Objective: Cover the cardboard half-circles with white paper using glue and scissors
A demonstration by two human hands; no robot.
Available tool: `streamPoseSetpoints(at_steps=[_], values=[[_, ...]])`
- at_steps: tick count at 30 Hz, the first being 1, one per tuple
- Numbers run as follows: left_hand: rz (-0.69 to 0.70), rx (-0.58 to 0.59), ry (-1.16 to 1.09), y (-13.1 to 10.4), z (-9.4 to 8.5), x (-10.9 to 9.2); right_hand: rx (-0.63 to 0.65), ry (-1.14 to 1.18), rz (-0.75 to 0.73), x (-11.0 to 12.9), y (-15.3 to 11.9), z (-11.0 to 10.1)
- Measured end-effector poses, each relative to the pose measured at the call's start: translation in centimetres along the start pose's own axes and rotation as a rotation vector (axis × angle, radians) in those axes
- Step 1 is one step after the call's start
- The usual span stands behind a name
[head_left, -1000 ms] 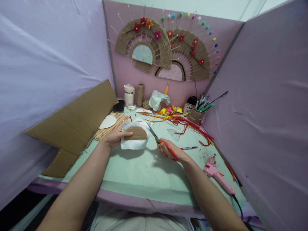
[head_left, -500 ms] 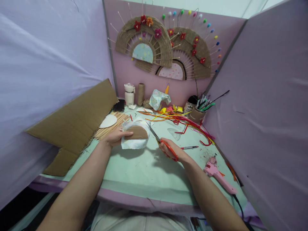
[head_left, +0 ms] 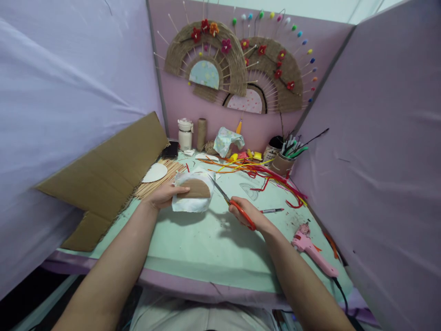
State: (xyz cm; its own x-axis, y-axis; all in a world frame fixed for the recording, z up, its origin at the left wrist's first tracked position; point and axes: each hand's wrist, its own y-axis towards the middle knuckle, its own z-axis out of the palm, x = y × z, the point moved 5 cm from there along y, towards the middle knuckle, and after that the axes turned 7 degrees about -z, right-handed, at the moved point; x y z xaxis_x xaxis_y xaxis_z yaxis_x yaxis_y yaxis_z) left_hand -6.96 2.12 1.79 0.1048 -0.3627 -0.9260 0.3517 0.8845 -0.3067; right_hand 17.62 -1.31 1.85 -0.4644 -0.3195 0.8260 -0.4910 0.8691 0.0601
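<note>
Between the thumb and fingers of my left hand (head_left: 164, 195) is a half-round piece of brown cardboard (head_left: 195, 189) lying on a pale patterned cloth (head_left: 191, 205). The cloth sticks out past the cardboard all round, and my thumb presses on the cardboard's left end. My right hand (head_left: 244, 210) is wrapped around the orange handles of a pair of scissors (head_left: 222, 191). Their blades point up and left, with the tips at the cloth's upper right edge. Whether the tips have the cloth between them I cannot tell.
At left a large cardboard sheet (head_left: 113, 179) leans beside thin wooden sticks (head_left: 146, 187) and a white paper half-circle (head_left: 155, 173). Red and orange pipe cleaners (head_left: 262, 170) lie behind. A pink glue gun (head_left: 315, 250) and a pen (head_left: 272, 211) are at right; twine-covered fan shapes (head_left: 175, 46) hang on the back panel.
The cloth and cardboard have shifted very slightly left and up with my left hand. The cloth's upper left edge now stands out more. My right hand stays nearly in place with the scissors.
</note>
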Motion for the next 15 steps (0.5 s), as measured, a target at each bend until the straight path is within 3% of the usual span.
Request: streamPoseSetpoints(at_steps=[15], values=[[0.044, -0.090, 0.057, -0.20, -0.55, -0.52, -0.034, -0.076, 0.028, -0.73, 0.31, -0.69]])
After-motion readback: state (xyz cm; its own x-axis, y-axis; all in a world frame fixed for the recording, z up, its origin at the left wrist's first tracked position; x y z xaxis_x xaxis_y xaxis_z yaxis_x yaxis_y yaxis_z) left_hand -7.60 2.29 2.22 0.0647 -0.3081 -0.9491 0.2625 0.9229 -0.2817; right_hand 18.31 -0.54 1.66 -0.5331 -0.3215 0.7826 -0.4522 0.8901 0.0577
